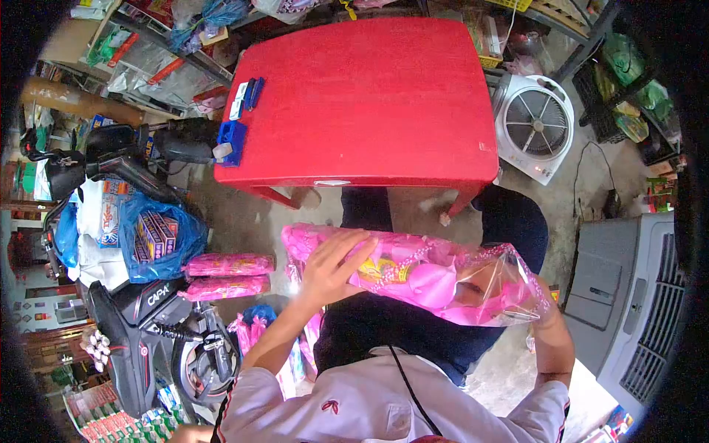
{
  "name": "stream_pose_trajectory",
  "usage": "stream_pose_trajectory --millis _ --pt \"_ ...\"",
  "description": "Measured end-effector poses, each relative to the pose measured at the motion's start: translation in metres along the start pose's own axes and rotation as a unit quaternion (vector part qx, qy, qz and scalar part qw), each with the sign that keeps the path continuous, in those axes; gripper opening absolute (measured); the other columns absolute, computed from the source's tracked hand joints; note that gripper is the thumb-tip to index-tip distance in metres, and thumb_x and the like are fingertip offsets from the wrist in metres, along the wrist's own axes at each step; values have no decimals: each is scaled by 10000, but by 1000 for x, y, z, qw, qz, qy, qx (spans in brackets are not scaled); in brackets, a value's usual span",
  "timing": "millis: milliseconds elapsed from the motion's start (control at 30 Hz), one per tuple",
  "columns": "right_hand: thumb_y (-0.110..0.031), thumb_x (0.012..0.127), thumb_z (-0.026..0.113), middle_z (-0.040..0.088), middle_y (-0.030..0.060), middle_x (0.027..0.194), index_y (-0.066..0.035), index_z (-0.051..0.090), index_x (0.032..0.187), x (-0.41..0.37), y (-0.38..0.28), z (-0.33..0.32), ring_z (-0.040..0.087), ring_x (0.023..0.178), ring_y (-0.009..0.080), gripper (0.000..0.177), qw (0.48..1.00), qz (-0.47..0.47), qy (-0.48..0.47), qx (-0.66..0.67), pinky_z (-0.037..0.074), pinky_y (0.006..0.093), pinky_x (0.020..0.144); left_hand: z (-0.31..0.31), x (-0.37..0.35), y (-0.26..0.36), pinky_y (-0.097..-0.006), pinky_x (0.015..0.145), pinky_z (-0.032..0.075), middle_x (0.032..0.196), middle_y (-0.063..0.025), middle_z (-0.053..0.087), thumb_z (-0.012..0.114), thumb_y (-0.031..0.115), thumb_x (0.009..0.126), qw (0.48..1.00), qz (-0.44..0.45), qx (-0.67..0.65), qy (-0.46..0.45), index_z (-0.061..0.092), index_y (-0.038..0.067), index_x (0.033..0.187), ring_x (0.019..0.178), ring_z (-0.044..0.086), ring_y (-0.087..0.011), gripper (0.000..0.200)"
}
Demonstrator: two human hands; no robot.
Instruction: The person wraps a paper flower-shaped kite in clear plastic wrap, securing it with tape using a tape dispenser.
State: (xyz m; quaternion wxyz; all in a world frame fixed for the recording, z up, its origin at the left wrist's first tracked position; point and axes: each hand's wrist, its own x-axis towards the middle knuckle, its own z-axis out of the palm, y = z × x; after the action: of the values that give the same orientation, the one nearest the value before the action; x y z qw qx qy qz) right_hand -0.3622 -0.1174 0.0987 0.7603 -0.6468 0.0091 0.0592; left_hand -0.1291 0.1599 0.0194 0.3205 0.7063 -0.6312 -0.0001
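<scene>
A long pink package (421, 277) in clear, patterned plastic wrap lies across my lap, in front of my body. My left hand (334, 272) rests over its left part, fingers laid across the top and the thumb along the near side. At the far right end, my right hand (547, 308) holds the package from below and behind. Its fingers are mostly hidden, though some skin shows through the clear wrap. A yellow label is visible beside my left fingers. To the left, two similar pink packages (229, 276) lie side by side.
Ahead stands a red table (369, 96) with a blue box (231, 140) and pens on its left edge. A white fan (537, 122) and a grey air cooler (628, 295) stand right. Motorbikes (140, 317) and a blue bag (166, 236) crowd the left.
</scene>
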Motion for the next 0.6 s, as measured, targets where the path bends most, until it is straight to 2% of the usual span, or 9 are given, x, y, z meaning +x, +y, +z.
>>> stream_pose_trajectory --millis 267,367,467,567,600 --pt "-358 1048 630 583 231 1492 -1 506 1517 2 5 1 534 1408 322 602 1000 -2 10 10 421 466 1160 14 2 9 -476 1008 567 1351 -183 657 873 258 656 1000 0 3 0 645 53 1418 1194 681 -373 821" --pt "-367 1048 628 584 229 1490 3 498 1522 4 7 1 542 1401 321 615 1000 -2 14 16 427 467 1155 18 1 9 -478 1010 567 1349 -185 657 869 239 647 1000 2 1 5 637 47 1424 1193 681 -374 833" --pt "-375 1047 626 585 227 1489 7 491 1528 5 9 4 549 1394 320 629 1000 1 15 22 433 468 1151 18 4 10 -479 1016 577 1339 -193 675 894 196 592 1000 7 6 0 664 3 1375 1190 694 -371 839" --pt "-384 1047 625 586 225 1488 11 483 1533 7 10 5 556 1387 318 643 1000 1 16 26 439 468 1146 19 6 10 -481 1015 577 1333 -199 675 890 181 582 1000 12 7 8 662 -5 1373 1182 696 -375 844" --pt "-387 1047 624 586 225 1487 13 481 1535 8 11 5 559 1385 318 647 999 0 18 28 441 469 1145 19 6 10 -478 1012 575 1332 -195 673 883 192 611 1000 11 7 10 659 6 1382 1178 696 -371 824"
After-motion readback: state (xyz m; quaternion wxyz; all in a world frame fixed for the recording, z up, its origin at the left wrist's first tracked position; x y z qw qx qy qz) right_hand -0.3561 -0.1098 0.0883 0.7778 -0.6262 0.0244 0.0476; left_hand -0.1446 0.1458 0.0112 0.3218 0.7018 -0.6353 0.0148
